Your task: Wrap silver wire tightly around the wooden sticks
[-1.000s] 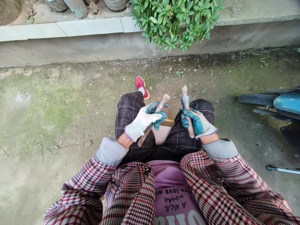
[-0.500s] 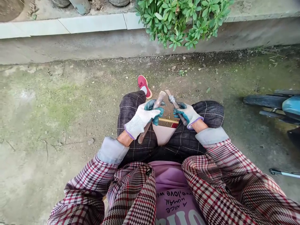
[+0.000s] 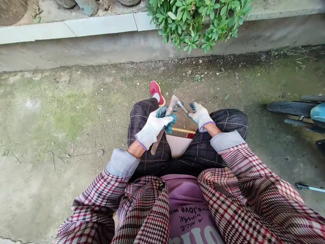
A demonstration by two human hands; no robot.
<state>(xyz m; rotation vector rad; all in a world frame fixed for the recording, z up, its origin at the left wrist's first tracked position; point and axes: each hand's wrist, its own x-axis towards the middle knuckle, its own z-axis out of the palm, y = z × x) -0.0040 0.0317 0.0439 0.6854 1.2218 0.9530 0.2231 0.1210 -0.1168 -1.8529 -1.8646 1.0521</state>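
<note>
My left hand (image 3: 157,123), in a white knit glove with teal coating, is closed around a thick brown wooden stick (image 3: 155,145). The stick slants from my lap up past my fingers. By its upper end is a shorter stick (image 3: 183,107) with silvery wire wound about its tip; whether the two are joined, I cannot tell. My right hand (image 3: 200,117), gloved alike, pinches the lower end of this wire-wrapped stick, its fingertips partly turned from view. Below the hands, a thin yellowish rod (image 3: 183,130) lies across the gap between my knees.
Ahead, a low concrete ledge (image 3: 101,25) with pale tiles runs across, and a leafy green bush (image 3: 198,23) overhangs it. A dark wheel (image 3: 289,107) with blue bodywork is on the right. Mossy ground (image 3: 68,115) with pebbles and twigs surrounds my red shoe (image 3: 156,90).
My right hand has shifted its grip back toward the lower end of the wire-wrapped stick. That stick now lies flatter, its wired tip up against the other stick. My left hand has barely moved.
</note>
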